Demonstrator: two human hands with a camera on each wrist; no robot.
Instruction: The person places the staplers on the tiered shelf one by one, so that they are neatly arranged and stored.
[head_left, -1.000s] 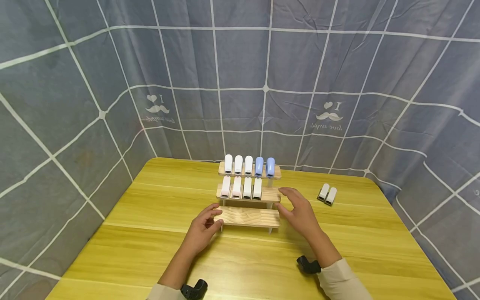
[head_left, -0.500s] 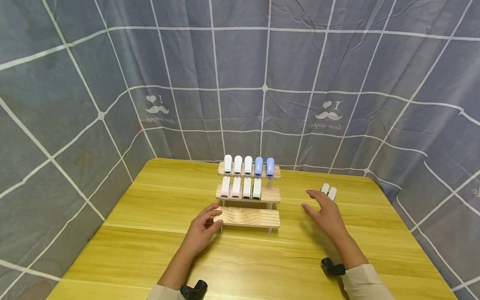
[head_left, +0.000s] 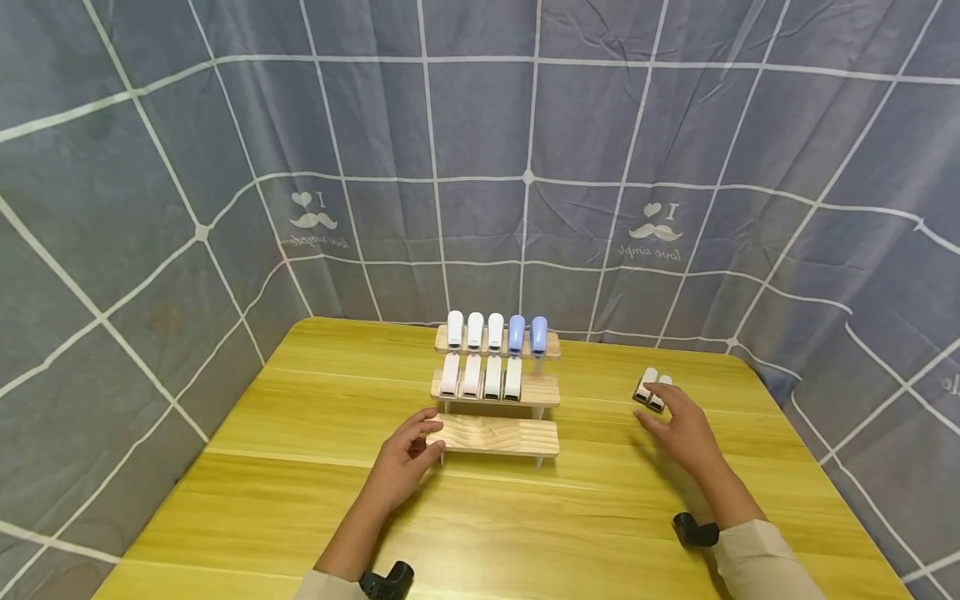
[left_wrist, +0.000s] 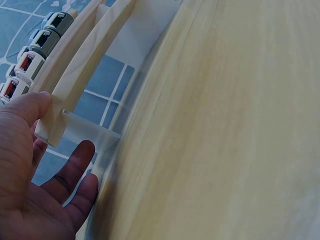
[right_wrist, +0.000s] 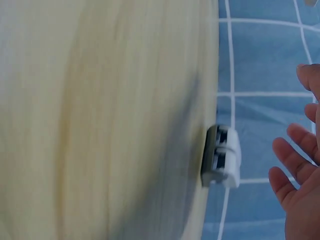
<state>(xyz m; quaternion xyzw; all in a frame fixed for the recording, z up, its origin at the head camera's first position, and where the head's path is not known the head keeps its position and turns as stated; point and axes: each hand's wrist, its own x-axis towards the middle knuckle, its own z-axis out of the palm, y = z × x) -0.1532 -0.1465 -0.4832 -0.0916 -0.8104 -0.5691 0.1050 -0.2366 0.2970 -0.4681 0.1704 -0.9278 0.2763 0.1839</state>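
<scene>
My left hand (head_left: 403, 460) holds the left end of the lowest step of a three-tier wooden display stand (head_left: 495, 434). Its thumb (left_wrist: 37, 106) lies against the board's end, while the other fingers curve loosely below and behind. My right hand (head_left: 684, 429), fingers parted and holding nothing, hovers by two white mini staplers (head_left: 644, 387) side by side on the table; the fingers partly cover one of them. In the right wrist view this stapler pair (right_wrist: 222, 156) sits left of the fingers.
White staplers (head_left: 475, 331) and two blue staplers (head_left: 538, 335) line the top step. The middle step carries two pinkish-white staplers (head_left: 471, 377) and two white staplers (head_left: 492, 377), with bare board at its right end. A grey curtain (head_left: 480, 167) hangs behind the table (head_left: 300, 433).
My right hand has left the stand's right side and moved right to the two loose staplers. My left hand has stayed at the lowest step.
</scene>
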